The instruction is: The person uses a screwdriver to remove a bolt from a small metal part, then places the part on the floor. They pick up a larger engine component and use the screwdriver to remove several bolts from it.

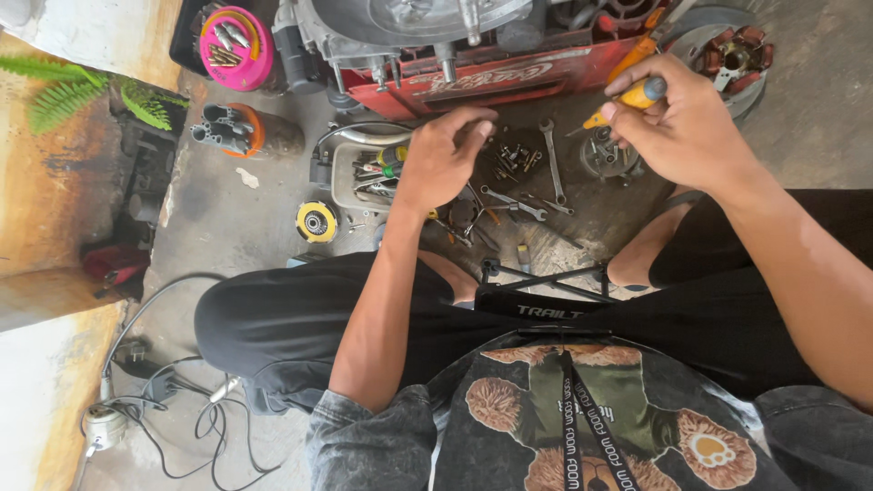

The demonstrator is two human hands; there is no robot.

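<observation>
- the right hand point(682, 123) is closed around 1 screwdriver point(637, 94) with an orange and yellow handle, held up in front of the red crate point(509, 80); its shaft end is hidden.
- the screwdriver looks light and stiff, and the thick handle is likely the sure place to grip.
- the left hand point(443, 155) has its fingertips pinched together over the scattered small parts point(511, 159); i cannot tell whether anything sits between them.
- those bits look tiny, hard, probably oily and easy to drop.
- counted: 2 hands, 1 screwdriver in hand, at least 3 wrenches point(551, 162) on the floor, 1 grey tray point(344, 175), 1 pink dish point(238, 47).
</observation>
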